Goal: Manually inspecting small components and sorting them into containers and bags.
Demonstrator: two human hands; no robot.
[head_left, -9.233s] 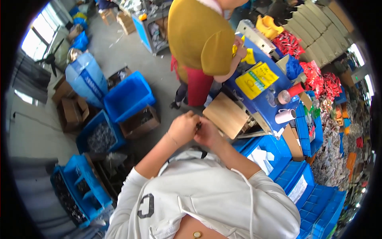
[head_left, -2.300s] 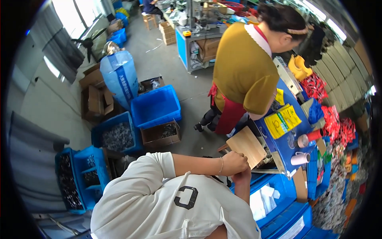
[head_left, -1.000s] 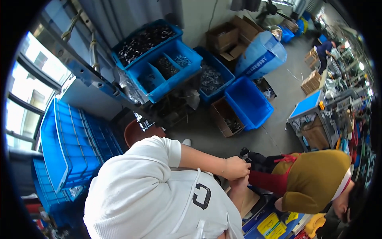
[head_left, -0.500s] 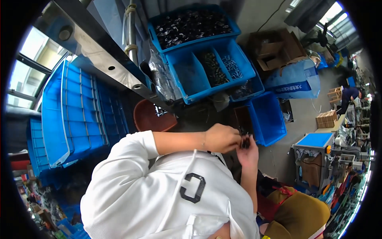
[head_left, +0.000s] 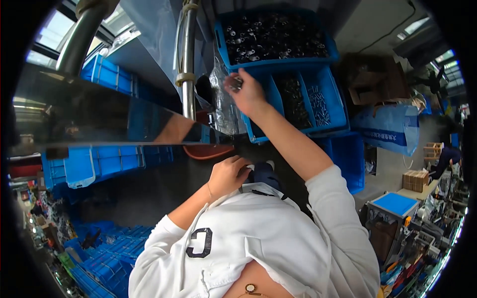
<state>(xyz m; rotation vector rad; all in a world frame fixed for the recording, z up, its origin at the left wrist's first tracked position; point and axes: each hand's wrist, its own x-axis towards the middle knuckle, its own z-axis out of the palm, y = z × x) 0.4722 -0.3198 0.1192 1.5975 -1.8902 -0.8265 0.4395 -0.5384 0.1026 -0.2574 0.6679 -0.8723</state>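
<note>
My right hand is raised over the left end of a blue divided bin. Its fingers are closed round a small dark, shiny metal part, whose exact kind is hard to make out. In the bin, the middle compartment holds dark, slender pieces and the right one silvery pieces. Behind it stands a blue tub of black and shiny ringed parts. Low near my lap, my left hand has its fingers curled in; whatever they hold is hidden.
A steel beam crosses from the left, beside an upright metal pipe. Clear plastic bags hang by the bin. Below are a red-brown basin and a blue crate. A cardboard box and blue-white sack stand right.
My hands were together at right, over a dark part. Now my right hand has risen to the divided bin, and my left has drawn back leftward to my lap. The view has turned.
</note>
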